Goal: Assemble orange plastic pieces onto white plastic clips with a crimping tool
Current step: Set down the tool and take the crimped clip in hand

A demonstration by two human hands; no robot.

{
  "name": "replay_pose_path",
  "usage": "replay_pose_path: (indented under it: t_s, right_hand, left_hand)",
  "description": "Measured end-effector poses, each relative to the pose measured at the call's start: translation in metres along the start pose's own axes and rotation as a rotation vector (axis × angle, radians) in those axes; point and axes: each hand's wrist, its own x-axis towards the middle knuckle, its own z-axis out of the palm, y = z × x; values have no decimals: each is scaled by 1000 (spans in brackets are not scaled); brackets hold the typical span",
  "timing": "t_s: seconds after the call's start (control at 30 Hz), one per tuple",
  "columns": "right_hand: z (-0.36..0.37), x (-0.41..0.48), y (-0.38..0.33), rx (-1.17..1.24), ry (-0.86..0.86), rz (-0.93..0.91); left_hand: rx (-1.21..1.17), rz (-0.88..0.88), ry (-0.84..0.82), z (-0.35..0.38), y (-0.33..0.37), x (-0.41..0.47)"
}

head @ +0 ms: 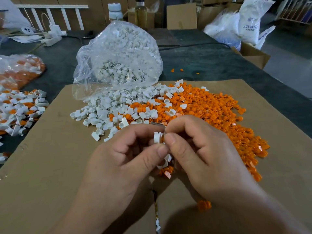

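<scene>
Head view. Both hands meet low and centre, fingertips together.

- Left hand (pixel 128 154): fingers curled, thumb and forefinger pinching a white clip (pixel 157 137). The clip is a short, ribbed, ring-like body with a notched top edge.
- Right hand (pixel 199 149): fingers curled, thumb and forefinger tips nipping an orange piece (pixel 163 138) against the clip's right side. Only a thin orange sliver shows between the thumb and the clip.
- A small grey metal edge (pixel 157 123) shows just above the fingertips. Cannot tell what it is.
- Below the thumbs, more white and orange parts (pixel 166 171) are bunched between the palms.
- One loose orange part (pixel 204 205) lies just under the right wrist.

Surface:
- The hands work over a brown cardboard sheet (pixel 50 166) laid on a dark table cover (pixel 202 54).
- Just beyond the left fingers is a loose pile of white clips (pixel 108 112). It spills from a clear plastic bag (pixel 118 56) standing further beyond.
- Beyond and to the right of the right hand is a broad spread of orange pieces (pixel 219 112), mixing with the white pile where they meet.
- Far to the left of the left hand is a heap of white-and-orange parts (pixel 20 110), with a second bag (pixel 18 71) behind it.

Room:
- Well beyond the hands are cardboard boxes (pixel 181 16), a bottle of yellowish liquid (pixel 141 12) and a white power strip (pixel 50 39).
- Printed white sacks (pixel 249 19) stand at the far right.
</scene>
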Motion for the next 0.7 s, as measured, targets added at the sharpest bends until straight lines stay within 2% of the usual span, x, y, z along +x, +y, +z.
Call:
replay_pose_path:
  t_s: [0.1, 0.23, 0.33, 0.47, 0.53, 0.6, 0.67, 0.7]
  right_hand:
    - [-1, 1, 2, -129, 33, -142]
    - [1, 2, 5, -195, 36, -211]
    - [4, 3, 4, -215, 32, -179]
    - [6, 0, 1, -152, -12, -14]
    - [6, 0, 1, -7, -83, 96]
    - [4, 0, 0, 332, -169, 290]
    - [0, 1, -1, 592, -229, 451]
    - [-1, 1, -1, 587, -233, 449]
  left_hand:
    - [-87, -14, -8, 1, 3, 2]
    - [-163, -47, -7, 1, 4, 4]
    - [-122, -50, -6, 0, 2, 3]
    - [109, 3, 27, -3, -2, 1]
    - [293, 87, 20, -5, -1, 1]
    - [452, 175, 15, -6, 1, 2]
    - [489, 182, 18, -6, 1, 1]
    - [460, 147, 26, -5, 1, 0]
